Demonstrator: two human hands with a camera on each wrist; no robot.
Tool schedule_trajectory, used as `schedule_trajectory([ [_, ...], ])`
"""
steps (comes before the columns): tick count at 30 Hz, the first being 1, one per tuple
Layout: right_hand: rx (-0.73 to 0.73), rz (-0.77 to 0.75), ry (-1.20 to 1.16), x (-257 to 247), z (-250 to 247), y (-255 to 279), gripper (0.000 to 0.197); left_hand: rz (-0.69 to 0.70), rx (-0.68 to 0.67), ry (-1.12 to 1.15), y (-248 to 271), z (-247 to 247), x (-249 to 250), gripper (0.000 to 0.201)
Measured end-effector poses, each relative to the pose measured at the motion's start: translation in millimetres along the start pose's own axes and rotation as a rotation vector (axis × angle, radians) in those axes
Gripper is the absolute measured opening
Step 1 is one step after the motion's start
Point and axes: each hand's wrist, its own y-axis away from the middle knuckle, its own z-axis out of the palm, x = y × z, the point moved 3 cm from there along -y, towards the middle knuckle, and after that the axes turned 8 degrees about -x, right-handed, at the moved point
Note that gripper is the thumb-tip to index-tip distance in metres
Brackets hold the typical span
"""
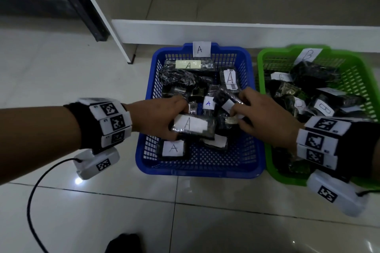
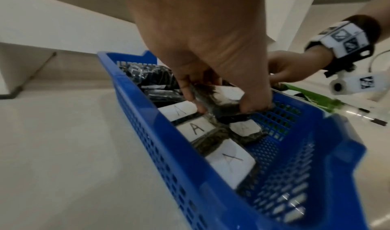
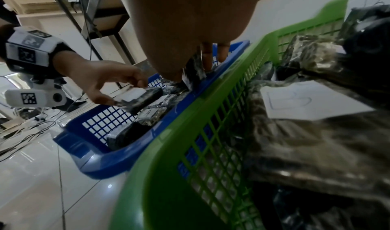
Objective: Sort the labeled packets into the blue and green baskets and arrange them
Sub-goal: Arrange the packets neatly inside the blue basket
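Left hand (image 1: 158, 117): I pinch an A packet (image 1: 192, 126) above the blue basket (image 1: 197, 168), near-left.
Right hand (image 1: 265, 117): grips another packet (image 1: 227, 97), mid-basket.
Handling: seems light, slippery wrap; I'd hold the long edges.

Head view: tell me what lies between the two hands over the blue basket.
Between the left hand and right hand: black wrapped packets, one with a blue-inked A label.

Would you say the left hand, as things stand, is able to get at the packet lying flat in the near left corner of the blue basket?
Probably not right away: the left hand already grips an A packet just above it. The corner packet itself lies uncovered in the blue basket, so once that hand is free the way looks open.
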Motion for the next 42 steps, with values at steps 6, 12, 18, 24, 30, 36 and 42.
schedule_trajectory([
  [6,-0.026,0.129,-0.393,12,2,-1,0.015,0.107,-0.168,0.104,-11,19,40,0.047],
  [12,-0.031,0.280,-0.666,14,-7,-4,0.033,0.088,-0.213,0.009,-37,39,53,0.030],
  [18,-0.054,0.303,-0.694,10,-7,-3,0.041,0.049,-0.226,-0.036,-51,40,60,0.028],
  [24,-0.029,0.310,-0.674,11,-4,-4,0.042,0.032,-0.218,-0.126,-55,45,57,0.033],
  [30,-0.029,0.315,-0.648,12,1,-5,0.042,-0.013,-0.252,-0.190,-63,35,58,0.023],
  [36,-0.028,0.317,-0.661,14,2,-3,0.042,0.223,-0.206,-0.281,-57,39,70,0.042],
  [42,-0.037,0.325,-0.657,14,4,-5,0.041,0.339,-0.274,-0.494,-65,74,73,0.049],
])
